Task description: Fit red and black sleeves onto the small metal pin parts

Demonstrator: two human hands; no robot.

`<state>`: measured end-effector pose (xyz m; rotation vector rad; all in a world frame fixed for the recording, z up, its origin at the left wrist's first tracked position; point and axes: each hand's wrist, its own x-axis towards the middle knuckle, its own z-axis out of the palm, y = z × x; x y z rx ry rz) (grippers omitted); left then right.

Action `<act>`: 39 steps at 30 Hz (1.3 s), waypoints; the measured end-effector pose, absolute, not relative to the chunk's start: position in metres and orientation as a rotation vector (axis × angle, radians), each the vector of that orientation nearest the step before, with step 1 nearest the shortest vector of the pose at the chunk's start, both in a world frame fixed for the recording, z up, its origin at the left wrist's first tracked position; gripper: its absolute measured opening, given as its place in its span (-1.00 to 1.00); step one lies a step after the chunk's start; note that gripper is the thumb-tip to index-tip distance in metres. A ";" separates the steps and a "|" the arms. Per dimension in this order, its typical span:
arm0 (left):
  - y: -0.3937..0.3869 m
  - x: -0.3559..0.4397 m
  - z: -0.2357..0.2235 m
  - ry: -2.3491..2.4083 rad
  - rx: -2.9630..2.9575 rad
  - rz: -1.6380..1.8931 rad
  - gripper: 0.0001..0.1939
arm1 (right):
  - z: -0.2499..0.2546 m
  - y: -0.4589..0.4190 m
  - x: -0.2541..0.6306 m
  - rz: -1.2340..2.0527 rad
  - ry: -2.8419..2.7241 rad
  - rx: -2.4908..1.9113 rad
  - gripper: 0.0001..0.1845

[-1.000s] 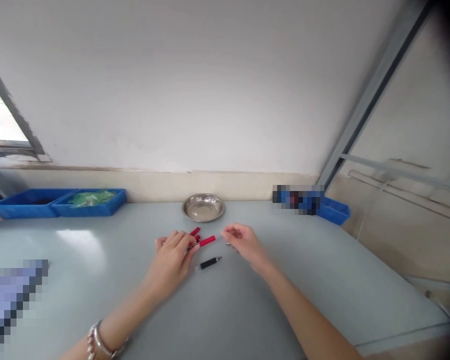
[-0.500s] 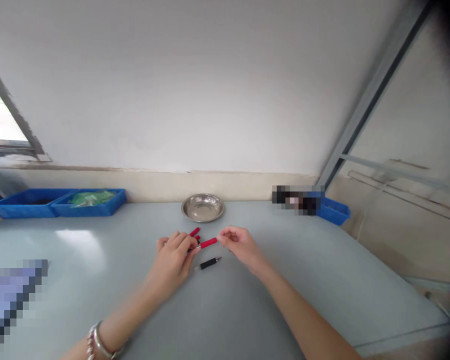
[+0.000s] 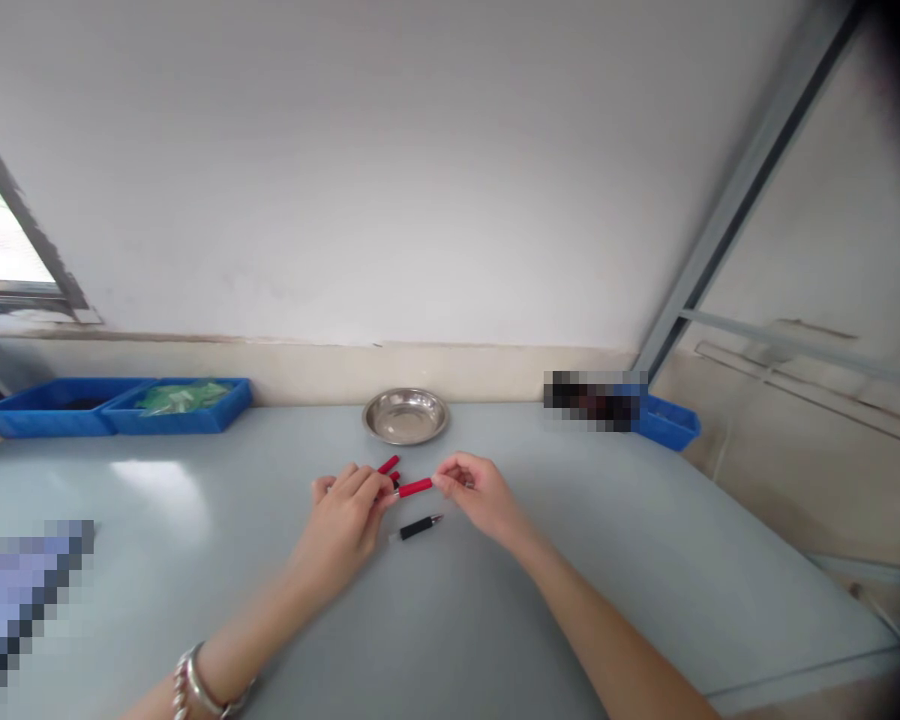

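A red pen (image 3: 415, 487) spans the gap between my hands, with a short silvery part at its left end. My left hand (image 3: 354, 505) is closed on that left end, its fingers hiding part of it. With thumb and fingertips, my right hand (image 3: 474, 490) pinches the right tip of the same pen. Behind my left fingers another red pen-like piece (image 3: 389, 464) lies on the table, and a second bit of red shows beside it, mostly covered. Just below the held pen rests a black pen piece (image 3: 418, 528) with a clear end and a pointed tip.
A round steel dish (image 3: 406, 416) stands near the wall. At the back left are two blue trays (image 3: 225, 408), one holding green plastic packaging. Another blue tray (image 3: 671, 422) sits at the back right beside a blurred-out patch. A pixelated purple object (image 3: 15, 590) lies at the left edge.
Both hands and the red pen between them have shifted very slightly to the left. The grip of each hand looks the same, and the black pen piece has stayed put.
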<state>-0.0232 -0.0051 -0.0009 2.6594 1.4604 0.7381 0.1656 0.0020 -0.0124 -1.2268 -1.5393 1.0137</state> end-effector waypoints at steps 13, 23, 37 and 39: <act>-0.004 -0.024 -0.004 1.465 2.660 0.795 -0.80 | -0.002 -0.006 0.165 0.917 -1.660 -1.240 -0.87; -0.004 -0.023 -0.003 1.460 2.674 0.756 -0.76 | -0.001 -0.008 0.166 0.802 -1.844 -1.228 -0.72; -0.005 -0.024 -0.002 1.460 2.681 0.827 -0.76 | 0.001 -0.011 0.167 0.866 -1.905 -1.205 -0.68; -0.004 -0.024 -0.001 1.450 2.685 0.821 -0.76 | 0.001 -0.011 0.167 0.853 -1.919 -1.197 -0.66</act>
